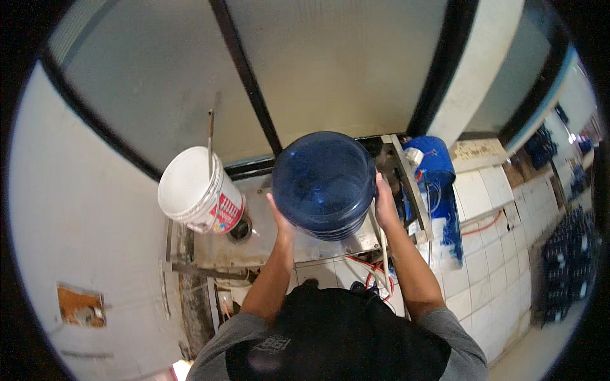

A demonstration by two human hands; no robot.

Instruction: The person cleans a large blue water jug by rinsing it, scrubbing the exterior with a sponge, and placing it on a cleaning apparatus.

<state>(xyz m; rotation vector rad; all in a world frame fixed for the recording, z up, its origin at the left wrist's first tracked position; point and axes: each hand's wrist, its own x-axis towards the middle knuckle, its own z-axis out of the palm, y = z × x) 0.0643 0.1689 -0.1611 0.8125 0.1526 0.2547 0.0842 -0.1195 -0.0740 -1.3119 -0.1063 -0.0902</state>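
A large blue water jug (323,181) is between my two hands, its round base facing up toward me. My left hand (280,218) presses against its left side, and my right hand (384,202) grips the right side. Below the jug lies a metal-topped bench (210,251); whether the jug touches it is hidden. To the left, a white bucket (190,184) with a red label tilts over a dark round fitting (240,230) on the bench. A metal rod (211,136) sticks up out of the bucket.
Right of the bench stand a metal frame (410,190) and a cut blue drum (432,159). Red and white hoses (379,279) run near my feet. Frosted glass panels (337,70) rise behind the bench. Several dark blue jugs (569,267) are stacked at the far right.
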